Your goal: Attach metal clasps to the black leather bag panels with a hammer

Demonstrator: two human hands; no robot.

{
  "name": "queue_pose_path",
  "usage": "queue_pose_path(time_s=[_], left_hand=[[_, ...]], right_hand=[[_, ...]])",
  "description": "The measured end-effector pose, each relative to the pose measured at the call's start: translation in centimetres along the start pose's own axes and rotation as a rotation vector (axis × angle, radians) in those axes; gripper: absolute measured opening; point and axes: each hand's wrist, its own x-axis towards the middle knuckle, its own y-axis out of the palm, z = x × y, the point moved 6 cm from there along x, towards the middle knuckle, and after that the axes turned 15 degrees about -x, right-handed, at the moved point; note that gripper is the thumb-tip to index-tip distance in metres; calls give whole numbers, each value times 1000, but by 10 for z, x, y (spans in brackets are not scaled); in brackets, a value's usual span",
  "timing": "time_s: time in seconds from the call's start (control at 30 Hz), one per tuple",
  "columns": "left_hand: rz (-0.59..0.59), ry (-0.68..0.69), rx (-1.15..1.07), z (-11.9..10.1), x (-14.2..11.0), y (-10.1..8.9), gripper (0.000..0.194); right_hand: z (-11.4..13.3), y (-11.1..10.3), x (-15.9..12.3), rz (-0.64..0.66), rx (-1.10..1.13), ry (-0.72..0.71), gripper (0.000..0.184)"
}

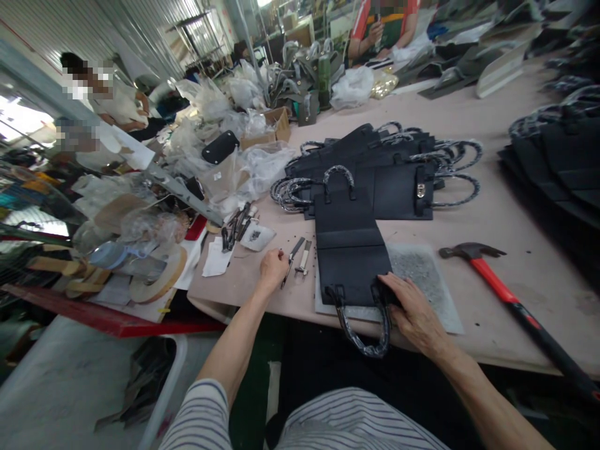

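Note:
A black handbag panel lies in front of me, partly over a pale slab. Its plastic-wrapped handle hangs past the table's front edge. My right hand grips the panel's near right corner, beside the base of that handle; some fingers are hidden. To the left, my left hand is closed at the tabletop, its fingertips curled together. What they hold, if anything, I cannot make out. Just right of it lie a slim metal tool and a light-handled tool.
A claw hammer with a red and black handle lies at right. Stacked black bag panels lie behind, more at far right. Small dark tools and a plastic packet sit left. Two people are across the room.

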Motion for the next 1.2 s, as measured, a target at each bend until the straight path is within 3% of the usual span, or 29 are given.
queue_pose_path(time_s=[0.23, 0.5, 0.77, 0.9, 1.03, 1.1, 1.2], left_hand=[[192, 13, 121, -19, 34, 17, 31], [231, -83, -14, -11, 46, 13, 12], [251, -245, -585, 22, 25, 0, 32], [212, -256, -855, 28, 4, -4, 31], [232, -274, -1321, 15, -22, 7, 20], [288, -283, -1520, 1, -37, 20, 24], [353, -230, -1570, -25, -58, 41, 32]], right_hand=[[4, -2, 3, 0, -8, -15, 66], [7, -6, 5, -29, 3, -18, 61], [10, -12, 7, -32, 25, 0, 60], [10, -13, 7, -24, 27, 9, 58], [11, -14, 8, -6, 37, 17, 60], [11, -14, 8, 2, 37, 23, 61], [10, -14, 8, 7, 32, 25, 60]])
